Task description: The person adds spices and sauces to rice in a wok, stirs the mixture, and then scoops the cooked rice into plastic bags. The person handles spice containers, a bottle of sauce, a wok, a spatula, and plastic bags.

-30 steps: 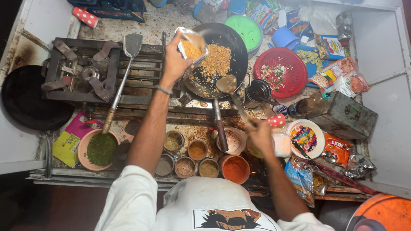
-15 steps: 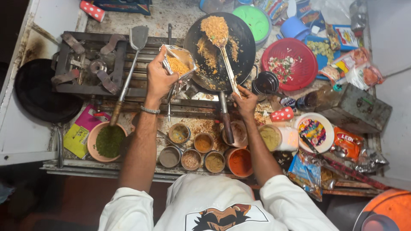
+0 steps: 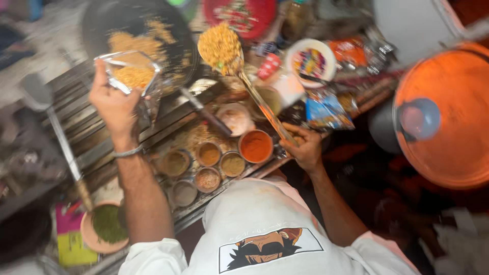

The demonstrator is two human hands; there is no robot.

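Left hand [image 3: 113,104] raised, fingers closed around a clear plastic pouch [image 3: 133,76] partly filled with yellow-orange fried rice, held in front of the wide black wok [image 3: 153,20]. Right hand [image 3: 305,147] gripping the handle of a long metal ladle [image 3: 221,48], heaped with the same rice, lifted just beside the pouch. Some rice seemingly left in the wok, though blurred. Small round spice bowls [image 3: 232,163] untouched on the bench [image 3: 193,214] below.

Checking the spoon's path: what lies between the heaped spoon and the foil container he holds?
In the head view, the dark pan's rim and handle lie between spoon and foil container.
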